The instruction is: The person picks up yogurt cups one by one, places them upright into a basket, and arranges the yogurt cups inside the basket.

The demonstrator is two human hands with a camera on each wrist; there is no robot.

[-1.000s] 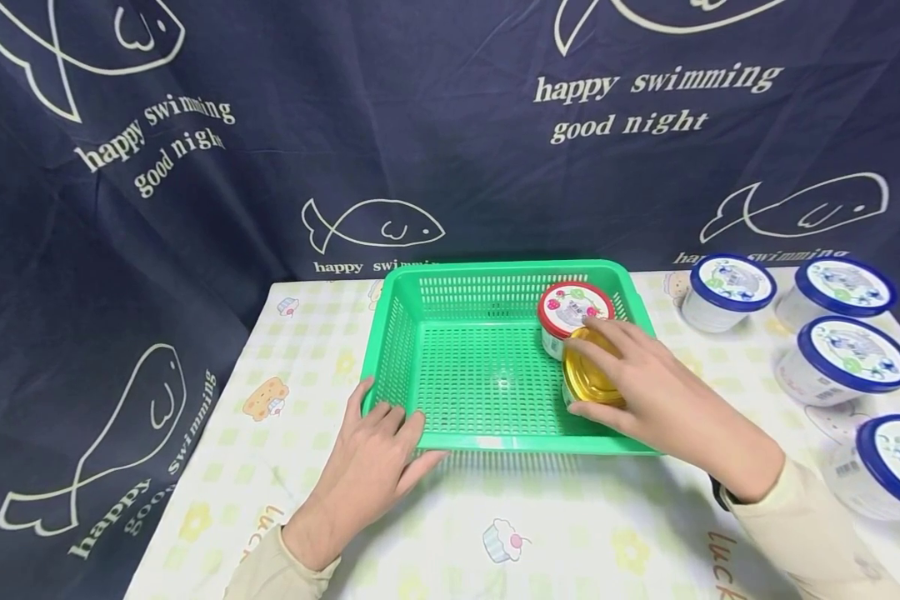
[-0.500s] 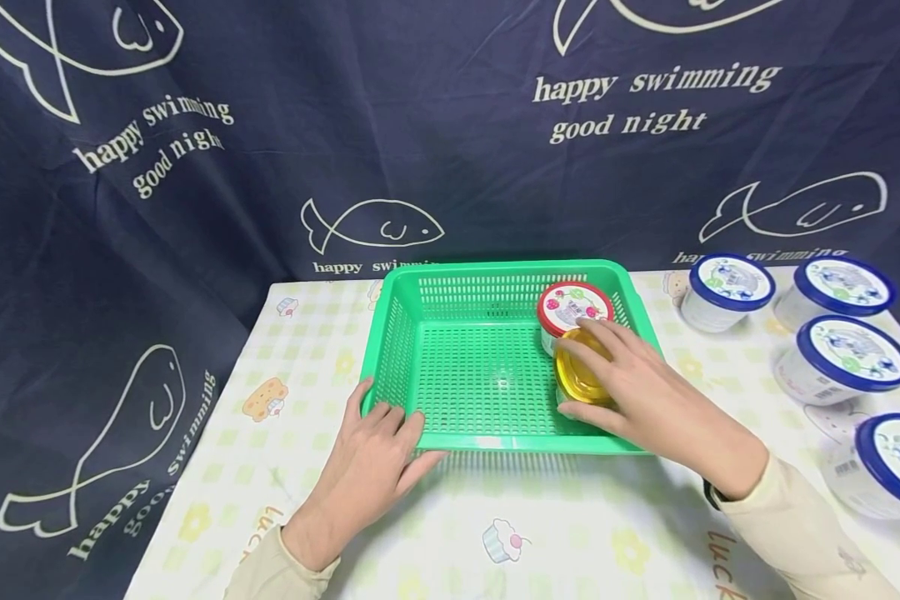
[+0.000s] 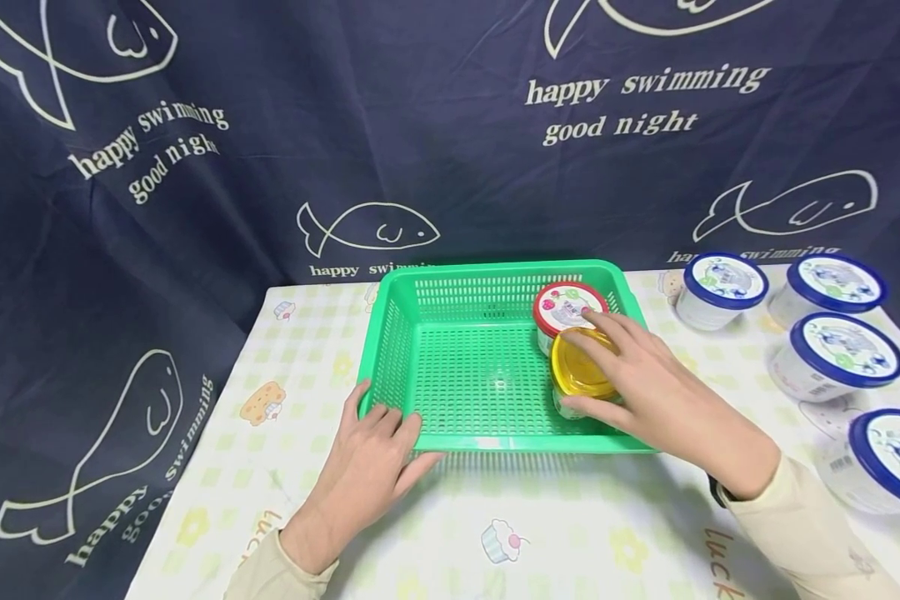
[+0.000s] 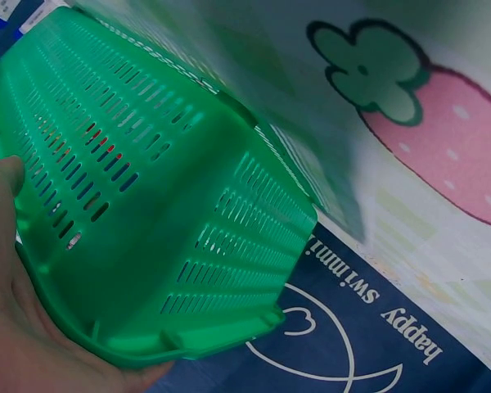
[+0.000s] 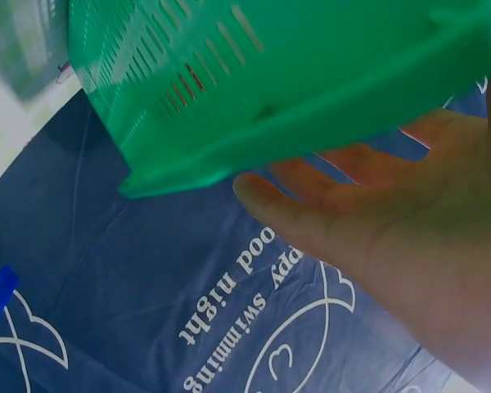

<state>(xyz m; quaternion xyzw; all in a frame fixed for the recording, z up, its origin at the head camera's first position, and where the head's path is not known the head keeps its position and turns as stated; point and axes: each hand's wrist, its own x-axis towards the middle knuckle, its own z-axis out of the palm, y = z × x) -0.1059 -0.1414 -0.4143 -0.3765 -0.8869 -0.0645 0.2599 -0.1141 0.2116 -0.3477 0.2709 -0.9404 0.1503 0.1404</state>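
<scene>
A green plastic basket (image 3: 487,443) stands on the table. My left hand (image 3: 371,462) grips its near-left corner, fingers over the rim and thumb outside; the left wrist view shows the same grip on the basket (image 4: 147,246). Inside, at the right end, a tub with a yellow lid (image 3: 577,371) stands upright just in front of a red-lidded tub (image 3: 558,304). My right hand (image 3: 652,392) lies over the yellow-lidded tub's right side, its fingers extended across the lid and thumb by the near side. In the right wrist view the basket wall hides both tubs.
Several blue-lidded white tubs, among them a near one (image 3: 892,458) and a far one (image 3: 723,287), stand on the table right of the basket. A dark blue curtain (image 3: 487,167) hangs behind the table. The patterned tablecloth (image 3: 420,542) covers the tabletop.
The yellow-lidded tub moved slightly left and now stands level in the basket. My right hand then shifted a little right, its fingers loosening from the tub. My left hand stayed on the rim.
</scene>
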